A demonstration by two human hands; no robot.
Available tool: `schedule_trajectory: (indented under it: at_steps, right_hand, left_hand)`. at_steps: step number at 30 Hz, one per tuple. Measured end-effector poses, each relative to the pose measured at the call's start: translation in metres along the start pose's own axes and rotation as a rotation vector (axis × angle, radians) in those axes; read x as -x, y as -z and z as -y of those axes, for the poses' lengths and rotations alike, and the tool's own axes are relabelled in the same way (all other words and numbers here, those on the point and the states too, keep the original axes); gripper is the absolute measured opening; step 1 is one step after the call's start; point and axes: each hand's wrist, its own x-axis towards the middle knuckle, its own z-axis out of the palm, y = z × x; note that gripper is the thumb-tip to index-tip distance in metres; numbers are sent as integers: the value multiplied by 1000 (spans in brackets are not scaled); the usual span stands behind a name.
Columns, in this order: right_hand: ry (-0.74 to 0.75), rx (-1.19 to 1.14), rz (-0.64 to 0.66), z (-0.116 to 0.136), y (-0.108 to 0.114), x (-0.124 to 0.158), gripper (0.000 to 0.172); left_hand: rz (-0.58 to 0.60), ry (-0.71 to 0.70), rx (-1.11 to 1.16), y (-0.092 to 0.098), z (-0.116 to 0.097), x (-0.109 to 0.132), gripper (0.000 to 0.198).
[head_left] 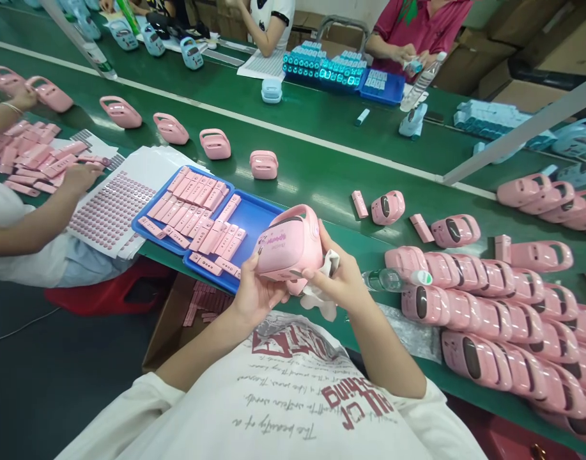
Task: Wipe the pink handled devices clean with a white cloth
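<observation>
A pink portable speaker with a loop handle on top is held up in front of my chest, tilted, with dark print on its face. My left hand closes round its lower left side, thumb on the front edge. Around its right side is my right hand, which also has a crumpled white cloth in its fingers, against the speaker's underside. Just left of the speaker lie two joined blue trays bearing rows of small pink bars with round marks.
Finished-looking pink speakers stand in rows at the right, beside a lying water bottle. More sit spaced along the green table. Sticker sheets and a co-worker's arm are left. Across, people handle blue units.
</observation>
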Motion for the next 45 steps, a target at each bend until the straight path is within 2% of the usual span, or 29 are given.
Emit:
schedule_trajectory:
  at_steps: [5, 10, 12, 14, 16, 20, 23, 26, 28, 29, 31, 34, 36, 38, 40, 43, 45]
  right_hand:
    - [-27, -6, -38, 3, 7, 3, 77]
    - [-31, -79, 13, 0, 16, 5, 79]
    - [-35, -111, 24, -5, 19, 4, 72]
    - [-27, -126, 7, -11, 21, 2, 55]
    - [-48, -94, -41, -18, 23, -1, 40]
    - [-111, 248, -277, -35, 32, -16, 53]
    - [-116, 426, -434, -47, 48, -34, 51]
    - [-105, 273, -467, -47, 58, -48, 40]
    - [-23, 131, -480, -38, 52, -48, 39]
    - [39, 94, -465, -32, 45, -45, 39]
    - [215, 144, -331, -20, 25, -32, 39]
    - [591, 427, 17, -18, -5, -11, 38]
    - [815, 578, 172, -27, -13, -4, 39]
    - [893, 597, 214, -40, -9, -7, 40]
    - [760, 497, 118, -52, 2, -18, 42]
    - [266, 254, -65, -63, 18, -42, 55]
    - [-21, 152, -45, -67, 23, -55, 59]
  left_hand:
    - [29, 48, -13, -6, 0, 0, 57]
    - [55, 54, 3, -7, 0, 0, 59]
    - [81, 103, 43, -6, -2, 0, 61]
    - [100, 165, 95, -4, -4, 0, 64]
    - [94, 189, 120, -4, -7, -1, 66]
    - [53, 176, 112, -2, -10, -2, 67]
    - [62, 173, 93, 0, -10, -4, 67]
    - [70, 147, 46, 3, -6, -7, 64]
    - [46, 107, -3, 5, -2, -10, 58]
    - [29, 90, -30, 6, 1, -12, 55]
    - [-1, 64, -76, 9, 7, -16, 52]
    - [-9, 73, -63, 13, 13, -24, 53]
    - [-18, 87, -23, 18, 16, -29, 54]
    - [-35, 78, -48, 23, 17, -33, 53]
    - [-24, 35, -157, 29, 17, -37, 51]
    - [60, -97, -347, 37, 19, -42, 54]
    - [101, -215, -454, 43, 21, -44, 69]
